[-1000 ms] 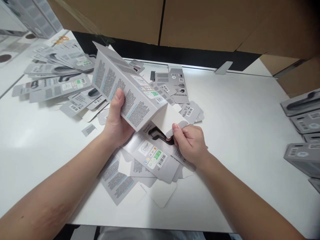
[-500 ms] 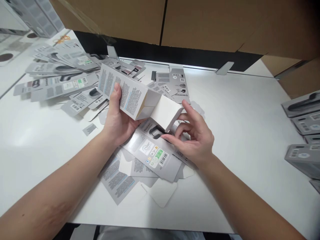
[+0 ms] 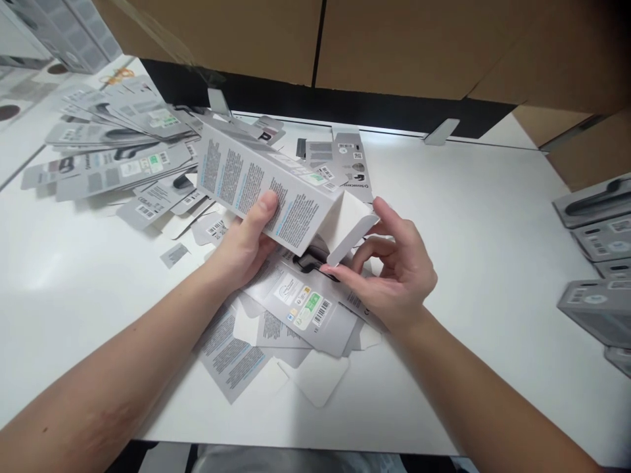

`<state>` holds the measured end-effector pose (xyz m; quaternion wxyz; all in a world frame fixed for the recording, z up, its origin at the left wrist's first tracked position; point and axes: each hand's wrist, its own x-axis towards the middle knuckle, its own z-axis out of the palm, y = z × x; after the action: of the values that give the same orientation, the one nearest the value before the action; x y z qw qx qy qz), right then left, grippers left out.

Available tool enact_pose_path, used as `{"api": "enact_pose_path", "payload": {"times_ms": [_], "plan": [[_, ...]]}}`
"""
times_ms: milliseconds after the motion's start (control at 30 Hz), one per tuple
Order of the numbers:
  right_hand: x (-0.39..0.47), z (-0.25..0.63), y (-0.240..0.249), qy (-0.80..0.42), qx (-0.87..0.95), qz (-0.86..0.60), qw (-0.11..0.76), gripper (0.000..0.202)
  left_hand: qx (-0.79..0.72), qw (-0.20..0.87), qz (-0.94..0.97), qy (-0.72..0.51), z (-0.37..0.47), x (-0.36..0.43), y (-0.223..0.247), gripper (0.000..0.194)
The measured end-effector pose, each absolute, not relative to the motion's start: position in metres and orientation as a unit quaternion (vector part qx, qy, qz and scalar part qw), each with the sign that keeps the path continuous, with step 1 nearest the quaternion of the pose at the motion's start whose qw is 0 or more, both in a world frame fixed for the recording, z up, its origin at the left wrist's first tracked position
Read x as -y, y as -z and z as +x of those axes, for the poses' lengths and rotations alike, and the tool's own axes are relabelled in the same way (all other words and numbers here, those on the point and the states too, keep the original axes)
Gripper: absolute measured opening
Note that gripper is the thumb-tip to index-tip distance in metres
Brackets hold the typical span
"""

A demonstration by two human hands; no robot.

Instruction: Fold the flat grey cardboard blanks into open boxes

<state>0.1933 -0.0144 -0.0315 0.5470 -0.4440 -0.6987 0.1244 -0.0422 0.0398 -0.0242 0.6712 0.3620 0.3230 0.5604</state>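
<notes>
A grey printed carton, unfolded into a box shape, is held at a slant above the pile. My left hand grips it, thumb across the text-covered side and fingers underneath. At the carton's right end, a flap with a white inner face stands out. My right hand holds this flap by its edge, forefinger at the upper corner and thumb at the lower one. Below both hands lie several flat cartons with barcodes and a green label. The carton's inside is mostly hidden.
Flattened cartons fan out in stacks at the left, and more flat ones lie behind my hands. Brown cardboard boxes rise along the back. Finished-looking grey boxes stand at the right edge. Orange rubber bands lie at the far left.
The carton has turned and shifted right, so more of its text side shows. My left hand moved right with it. The flap tilts up more between my right thumb and forefinger.
</notes>
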Motion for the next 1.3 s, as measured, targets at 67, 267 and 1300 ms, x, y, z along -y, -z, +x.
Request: {"api": "enact_pose_path", "payload": {"times_ms": [67,267,1300], "plan": [[0.014,0.193,0.032,-0.128,0.703,-0.440,0.544,0.087,-0.317,0.675,0.360,-0.561,-0.042,-0.039,0.026,0.069],[0.013,0.193,0.034,-0.144,0.713,-0.424,0.539,0.076,-0.311,0.685,0.369,-0.546,-0.044,-0.034,0.030,0.082],[0.004,0.190,0.041,-0.013,0.745,-0.355,0.565,0.092,-0.329,0.614,0.478,-0.534,-0.050,-0.037,0.041,0.081]]}}
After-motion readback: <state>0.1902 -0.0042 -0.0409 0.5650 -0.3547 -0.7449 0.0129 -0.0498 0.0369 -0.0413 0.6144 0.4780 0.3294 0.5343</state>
